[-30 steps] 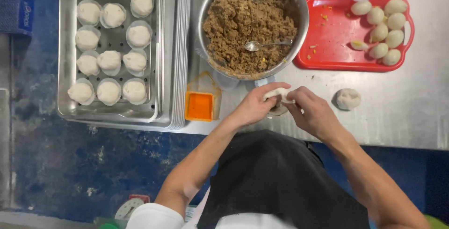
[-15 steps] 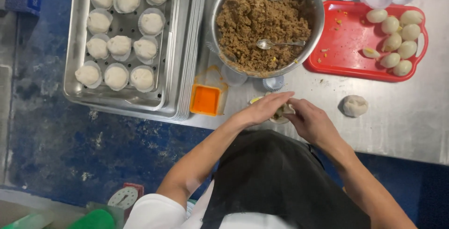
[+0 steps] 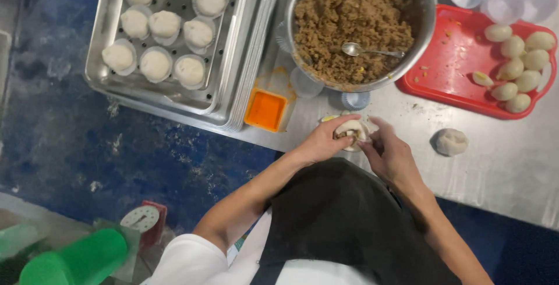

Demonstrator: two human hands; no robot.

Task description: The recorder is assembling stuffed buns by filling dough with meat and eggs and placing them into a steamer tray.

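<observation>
My left hand (image 3: 322, 140) and my right hand (image 3: 389, 154) meet over the edge of the steel table (image 3: 512, 168), both pinching a white dough bun (image 3: 353, 129) with brown filling showing at its top. Just beyond the hands stands a big metal bowl of brown minced filling (image 3: 343, 23) with a spoon (image 3: 372, 51) lying in it. A single dough ball (image 3: 452, 142) rests on the table to the right of my right hand.
A perforated steel tray (image 3: 233, 75) at the left holds several finished buns (image 3: 157, 46) in paper cups. A red tray (image 3: 460, 69) at the right holds several peeled eggs (image 3: 518, 58). Paper cups (image 3: 489, 0), a small orange container (image 3: 265, 110), a green object (image 3: 75, 259) lower left.
The view has shifted slightly, so the table appears further right. Both hands stay together on the bun, working its top edges closed.
</observation>
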